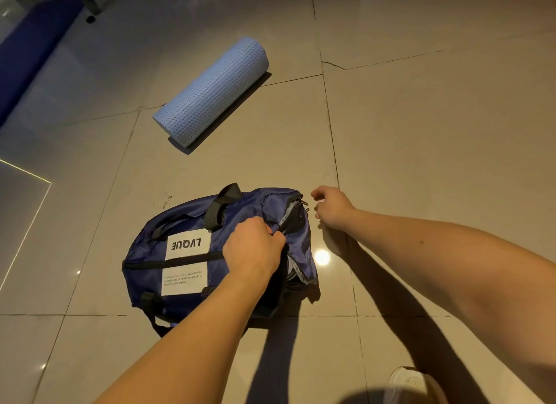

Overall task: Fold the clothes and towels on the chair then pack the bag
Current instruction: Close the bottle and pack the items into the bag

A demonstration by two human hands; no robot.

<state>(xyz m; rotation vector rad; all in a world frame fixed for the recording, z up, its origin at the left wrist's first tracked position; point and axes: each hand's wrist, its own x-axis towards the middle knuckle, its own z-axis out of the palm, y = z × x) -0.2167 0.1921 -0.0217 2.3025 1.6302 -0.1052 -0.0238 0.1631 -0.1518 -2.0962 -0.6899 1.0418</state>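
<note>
Bag (144, 262): navy duffel, lying on its side on the tile floor (421, 132), lower centre of frame. White label (188, 244) faces up, text upside down from this view. Black carry handles (222, 205) flop across its top edge.

L hand (254, 247): clenched on a fold of bag fabric right beside the end zip (293, 211), knuckles up, pinning or pulling the cloth. Firm grasp, fabric bunched under the fingers.

R hand (334, 208): in the air just right of the bag's upper-right corner, near the zip end but not touching. Fingers loosely curled, thumb apart, nothing in it as far as I can see.

Zip at that end looks partly parted, w/ grey lining showing along the gap. Can't tell how far it runs, as the L hand covers the middle stretch.

Progress, my read: bag looks slack and fairly flat, so prob. little or nothing packed yet. This looks like the opening-the-bag step. No chair, clothes or towels in frame, so can't say whether folding is done. Left to do, at least: get the compartment fully open, load the items, close up.

Other bits: pale blue textured foam roller (210, 92), upper centre, well apart from the bag. Dark blue padded shape (33, 42) at upper left, unclear what. White shoe (412, 382) at bottom right edge.
</note>
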